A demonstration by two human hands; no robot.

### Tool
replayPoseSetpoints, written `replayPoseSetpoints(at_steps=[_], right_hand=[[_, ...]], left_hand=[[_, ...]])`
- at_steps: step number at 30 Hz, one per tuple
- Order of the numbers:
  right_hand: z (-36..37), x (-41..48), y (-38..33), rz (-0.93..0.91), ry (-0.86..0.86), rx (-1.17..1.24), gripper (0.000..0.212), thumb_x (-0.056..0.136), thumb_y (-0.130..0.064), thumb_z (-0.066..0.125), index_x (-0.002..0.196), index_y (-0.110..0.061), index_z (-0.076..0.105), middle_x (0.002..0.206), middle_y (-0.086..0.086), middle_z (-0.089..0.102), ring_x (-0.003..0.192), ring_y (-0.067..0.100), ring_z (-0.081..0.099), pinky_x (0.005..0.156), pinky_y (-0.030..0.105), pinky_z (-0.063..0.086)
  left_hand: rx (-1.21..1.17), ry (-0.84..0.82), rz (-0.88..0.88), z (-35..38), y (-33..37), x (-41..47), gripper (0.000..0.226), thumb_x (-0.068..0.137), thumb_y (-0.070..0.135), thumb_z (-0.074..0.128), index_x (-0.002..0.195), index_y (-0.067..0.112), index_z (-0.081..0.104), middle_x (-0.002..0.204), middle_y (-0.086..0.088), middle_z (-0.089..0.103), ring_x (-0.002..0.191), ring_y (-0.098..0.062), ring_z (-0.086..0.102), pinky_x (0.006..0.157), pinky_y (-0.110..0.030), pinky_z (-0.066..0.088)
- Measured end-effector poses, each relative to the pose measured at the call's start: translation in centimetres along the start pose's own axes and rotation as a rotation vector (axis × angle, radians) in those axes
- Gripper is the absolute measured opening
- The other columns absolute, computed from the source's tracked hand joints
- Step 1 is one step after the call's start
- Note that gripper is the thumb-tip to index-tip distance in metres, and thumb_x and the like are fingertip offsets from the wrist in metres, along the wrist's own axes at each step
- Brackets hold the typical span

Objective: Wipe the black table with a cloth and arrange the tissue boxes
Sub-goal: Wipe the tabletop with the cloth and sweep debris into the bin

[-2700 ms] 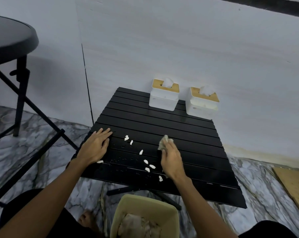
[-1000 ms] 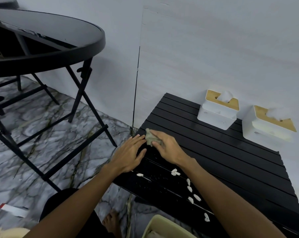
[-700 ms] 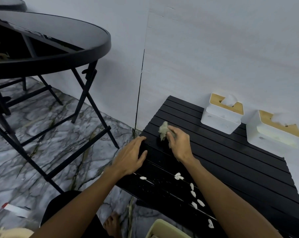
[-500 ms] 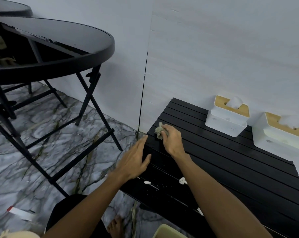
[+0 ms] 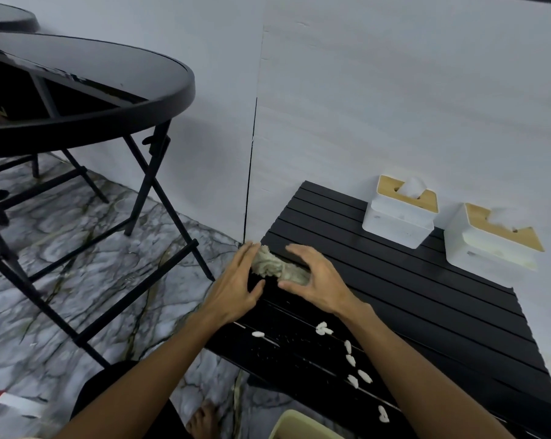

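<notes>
HANDS ON THE JOB: A person works a crumpled grey cloth (image 5: 277, 266) at the left edge of a low black table (image 5: 394, 299). The right hand (image 5: 318, 280) arches over the wad and grasps it, with fingers curled on top and the thumb tucked against its near side. The left hand (image 5: 236, 286) lies with straight fingers against the cloth's outer end, touching rather than clutching it.

Well beyond the grip and to its right, two white tissue boxes (image 5: 397, 220) with wooden lids stand side by side, slightly apart, close to the wall. On the person's side of the grip, small white scraps (image 5: 323, 328) dot the slats in a loose line running toward a pale bin (image 5: 299, 429). Away to the grip's left, a round table (image 5: 78, 99) stands on a marbled floor (image 5: 109, 274).

The cloth looks soft, light and limp, so it is likely to bunch and fold rather than slide as a flat pad. It is probably best gathered under the palm with the fingers spread over the top, pressing down. Whether it is damp cannot be told.

The boxes look light and rigid. Each should lift by its two side walls, below a lid that may sit loose. The wiping appears to be under way, with the scraps not yet cleared and the boxes untouched.
</notes>
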State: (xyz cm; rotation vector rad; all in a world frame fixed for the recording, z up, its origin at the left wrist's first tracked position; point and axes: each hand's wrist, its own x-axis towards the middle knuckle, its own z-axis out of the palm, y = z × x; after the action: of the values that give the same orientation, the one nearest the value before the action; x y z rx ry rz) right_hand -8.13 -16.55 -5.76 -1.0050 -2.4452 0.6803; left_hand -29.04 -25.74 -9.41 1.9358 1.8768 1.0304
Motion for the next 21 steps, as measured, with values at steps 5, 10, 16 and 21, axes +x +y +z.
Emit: replayPoseSetpoints(at_steps=[5, 10, 16, 21], right_hand=[[-0.5, -2.9, 0.8, -0.008, 0.132, -0.371, 0.057, 0.075, -0.073, 0.064, 0.114, -0.031, 0.061, 0.111, -0.014, 0.057, 0.106, 0.011, 0.046, 0.091, 0.031, 0.04], [0.8, -3.3, 0.1, -0.052, 0.244, -0.445, 0.024, 0.084, -0.046, 0.07, 0.099, -0.027, 0.067, 0.093, -0.014, 0.064, 0.095, 0.016, 0.053, 0.085, 0.035, 0.043], [-2.0, -4.0, -0.2, 0.161, 0.282, -0.045, 0.008, 0.09, -0.032, 0.069, 0.092, -0.029, 0.076, 0.082, -0.025, 0.068, 0.089, -0.006, 0.056, 0.084, 0.024, 0.041], [-5.7, -2.5, 1.3, 0.482, 0.18, 0.392, 0.011, 0.094, -0.019, 0.069, 0.089, -0.01, 0.074, 0.081, 0.0, 0.076, 0.068, 0.003, 0.069, 0.066, 0.02, 0.052]], left_hand=[[0.25, 0.041, 0.113, -1.0, -0.6, 1.8, 0.054, 0.085, 0.041, 0.068, 0.134, 0.026, 0.051, 0.14, 0.003, 0.045, 0.127, -0.019, 0.043, 0.102, -0.041, 0.043], [0.365, 0.115, 0.295, -1.8, -1.4, 2.5, 0.028, 0.081, 0.023, 0.075, 0.105, 0.02, 0.062, 0.113, 0.003, 0.062, 0.103, -0.02, 0.056, 0.088, -0.03, 0.041], [0.18, 0.054, 0.265, -2.2, -1.3, 3.4, 0.012, 0.088, 0.025, 0.054, 0.099, 0.028, 0.058, 0.109, 0.013, 0.063, 0.106, -0.008, 0.055, 0.097, -0.028, 0.035], [-0.199, -0.061, 0.088, -2.0, 2.2, 6.7, 0.012, 0.092, 0.022, 0.057, 0.096, 0.033, 0.056, 0.091, 0.009, 0.067, 0.082, -0.006, 0.063, 0.074, -0.028, 0.053]])
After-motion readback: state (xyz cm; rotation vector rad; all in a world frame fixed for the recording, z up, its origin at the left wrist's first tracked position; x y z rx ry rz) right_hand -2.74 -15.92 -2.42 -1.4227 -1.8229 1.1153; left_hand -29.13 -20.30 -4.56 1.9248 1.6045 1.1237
